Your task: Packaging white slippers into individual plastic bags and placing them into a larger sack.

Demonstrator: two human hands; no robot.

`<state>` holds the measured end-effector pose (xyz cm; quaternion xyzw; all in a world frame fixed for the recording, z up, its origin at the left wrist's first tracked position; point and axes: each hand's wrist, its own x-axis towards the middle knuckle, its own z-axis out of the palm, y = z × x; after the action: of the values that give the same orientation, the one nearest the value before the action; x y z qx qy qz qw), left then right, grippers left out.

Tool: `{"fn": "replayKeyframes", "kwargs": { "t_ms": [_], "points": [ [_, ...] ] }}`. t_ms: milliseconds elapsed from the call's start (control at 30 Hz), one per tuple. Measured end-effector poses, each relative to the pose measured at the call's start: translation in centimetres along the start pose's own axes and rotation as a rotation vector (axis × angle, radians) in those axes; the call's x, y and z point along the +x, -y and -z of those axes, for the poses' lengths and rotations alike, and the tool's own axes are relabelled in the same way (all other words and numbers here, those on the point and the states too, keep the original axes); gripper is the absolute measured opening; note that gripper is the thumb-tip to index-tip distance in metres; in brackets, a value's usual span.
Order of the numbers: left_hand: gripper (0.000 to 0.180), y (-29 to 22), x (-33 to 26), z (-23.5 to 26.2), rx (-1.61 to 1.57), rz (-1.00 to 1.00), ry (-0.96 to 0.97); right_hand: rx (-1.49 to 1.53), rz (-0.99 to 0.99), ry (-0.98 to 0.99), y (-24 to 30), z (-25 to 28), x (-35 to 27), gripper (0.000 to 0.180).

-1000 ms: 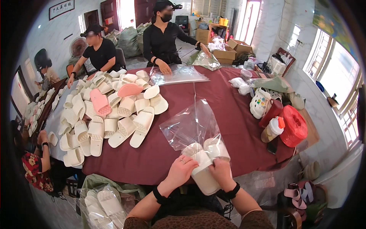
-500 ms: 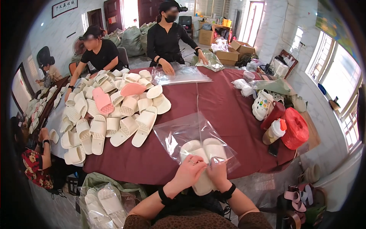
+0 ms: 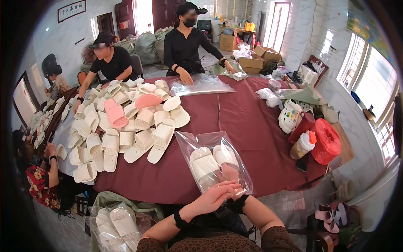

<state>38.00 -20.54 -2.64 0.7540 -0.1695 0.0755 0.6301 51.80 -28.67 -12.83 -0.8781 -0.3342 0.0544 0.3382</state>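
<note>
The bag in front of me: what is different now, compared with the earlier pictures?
The bag has come toward you, and the white slippers have gone deeper into it, away from you. Your right hand has reached inside; your left hand now lies over the right wrist. The slipper pile and the bottle stayed in place.

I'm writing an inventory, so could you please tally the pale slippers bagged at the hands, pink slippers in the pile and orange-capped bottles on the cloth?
Bagged pale slippers: 2
Pink slippers: 2
Orange-capped bottle: 1
Total: 5
</note>
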Motion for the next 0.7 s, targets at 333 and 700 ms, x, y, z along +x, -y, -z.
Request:
{"fn": "replayKeyframes", "kwargs": {
  "t_ms": [333, 700],
  "points": [
    [0.013, 2.0, -2.9, 4.5, 0.553, 0.02, -0.262, -0.113, 0.143, -0.241, 1.1, -2.9, 4.0, 0.055],
    [0.075, 8.8, -8.7, 6.6, 0.243, 0.803, -0.637, 0.335, 0.02, -0.246, 1.6, 10.9, -6.8, 0.014]
  ]
}}
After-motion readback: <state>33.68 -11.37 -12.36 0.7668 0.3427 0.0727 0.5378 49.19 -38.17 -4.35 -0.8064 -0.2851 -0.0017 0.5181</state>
